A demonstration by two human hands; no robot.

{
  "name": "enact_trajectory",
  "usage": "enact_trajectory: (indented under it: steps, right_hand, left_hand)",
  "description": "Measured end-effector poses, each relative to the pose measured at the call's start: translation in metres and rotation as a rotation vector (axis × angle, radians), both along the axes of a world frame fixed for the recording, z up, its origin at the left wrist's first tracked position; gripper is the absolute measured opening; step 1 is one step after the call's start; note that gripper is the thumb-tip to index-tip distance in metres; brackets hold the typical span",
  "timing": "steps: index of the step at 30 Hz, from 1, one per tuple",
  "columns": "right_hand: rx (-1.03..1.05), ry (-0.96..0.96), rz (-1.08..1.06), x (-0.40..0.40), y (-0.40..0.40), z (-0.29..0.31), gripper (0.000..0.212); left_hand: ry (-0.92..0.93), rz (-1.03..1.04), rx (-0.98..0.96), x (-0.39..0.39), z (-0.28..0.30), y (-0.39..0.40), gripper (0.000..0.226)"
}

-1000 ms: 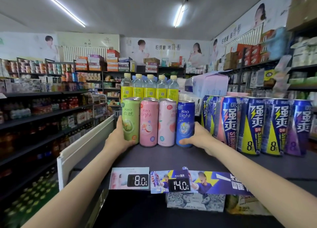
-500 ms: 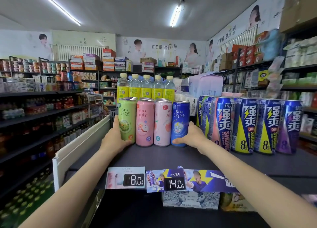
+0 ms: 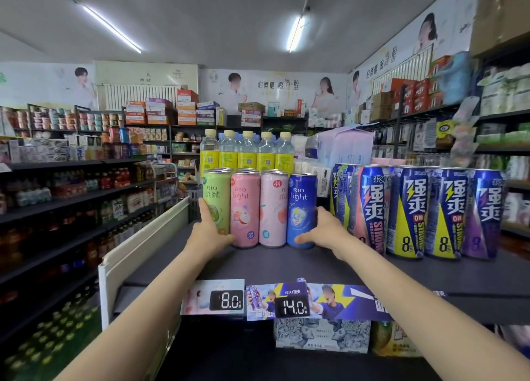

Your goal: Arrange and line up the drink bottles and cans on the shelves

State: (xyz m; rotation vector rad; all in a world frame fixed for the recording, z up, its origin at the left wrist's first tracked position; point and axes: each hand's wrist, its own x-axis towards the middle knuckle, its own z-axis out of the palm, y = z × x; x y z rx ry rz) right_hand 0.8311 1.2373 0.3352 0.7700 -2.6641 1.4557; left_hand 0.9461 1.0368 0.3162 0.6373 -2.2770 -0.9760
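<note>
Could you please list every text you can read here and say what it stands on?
"RIO": green can.
"RIO Light": pink can.
"RIO Light": blue can.
"8.0": left price tag.
"14.0": right price tag.
"RIO", "STRONG", "8": tall blue cans.
Bottle labels, distant boxes: too small.

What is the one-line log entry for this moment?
left hand grips green RIO can | right hand grips blue RIO Light can | four cans in row on shelf
</note>
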Motion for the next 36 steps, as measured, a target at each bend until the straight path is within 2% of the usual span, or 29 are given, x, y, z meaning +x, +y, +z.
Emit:
enact_trajectory:
  steps: [5, 8, 12, 15, 18, 22, 26, 29, 32, 36]
  right_hand:
    - [0.05, 0.043, -0.003, 0.006, 0.003, 0.001, 0.061]
    - [0.117, 0.109, -0.017, 0.014, 0.011, 0.002, 0.063]
    - [0.19, 0.206, -0.038, 0.035, 0.036, 0.004, 0.068]
    - [0.201, 0.245, -0.064, 0.052, 0.065, 0.006, 0.05]
    - [0.128, 0.248, -0.126, 0.063, 0.099, 0.008, 0.031]
    - [0.019, 0.318, -0.287, 0.061, 0.149, 0.016, 0.02]
    - [-0.031, 0.349, -0.439, 0.039, 0.183, 0.015, 0.034]
    - [0.013, 0.304, -0.431, 0.02, 0.188, 0.009, 0.044]
    - [0.146, 0.316, -0.376, 0.001, 0.184, 0.001, 0.047]
    - [0.248, 0.376, -0.372, -0.018, 0.184, 0.003, 0.041]
  left_hand:
    - [-0.017, 0.027, 0.008, 0.0, -0.002, 0.002, 0.113]
    - [0.063, 0.017, 0.021, 0.011, 0.004, 0.006, 0.099]
    - [0.232, 0.063, -0.108, 0.025, 0.023, 0.015, 0.072]
    - [0.322, 0.109, -0.23, 0.029, 0.032, 0.032, 0.058]
    - [0.407, 0.029, -0.262, 0.024, 0.029, 0.061, 0.05]
    - [0.352, -0.16, -0.218, 0.006, 0.02, 0.102, 0.058]
    - [0.18, -0.318, -0.147, -0.019, 0.015, 0.143, 0.077]
    - [0.077, -0.389, -0.118, -0.038, 0.011, 0.179, 0.093]
    - [0.015, -0.396, -0.111, -0.06, 0.005, 0.207, 0.103]
    - [0.008, -0.281, -0.14, -0.083, -0.001, 0.226, 0.106]
